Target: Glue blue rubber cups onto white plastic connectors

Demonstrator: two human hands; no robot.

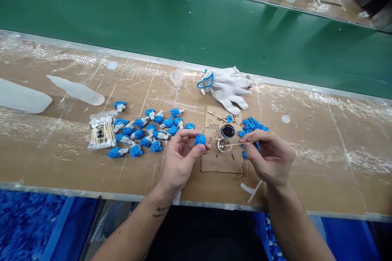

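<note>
The held bit [200, 139] is blue. The left bits [137, 133] are blue and grey. The far cup [219, 131] is black inside. The gloves [226, 89] are white with a blue edge.

A small, clear, round cup [224, 150] stands upright. Left of the cup, a chunky blue piece [200, 139] is held; right of it, a thin, nearly level stick [235, 144] has its tip at the cup.

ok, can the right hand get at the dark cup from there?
Likely yes: the dark cup sits just beyond the clear cup, no lid showing, and nothing seems to block the right hand. It does already hold a stick.
</note>
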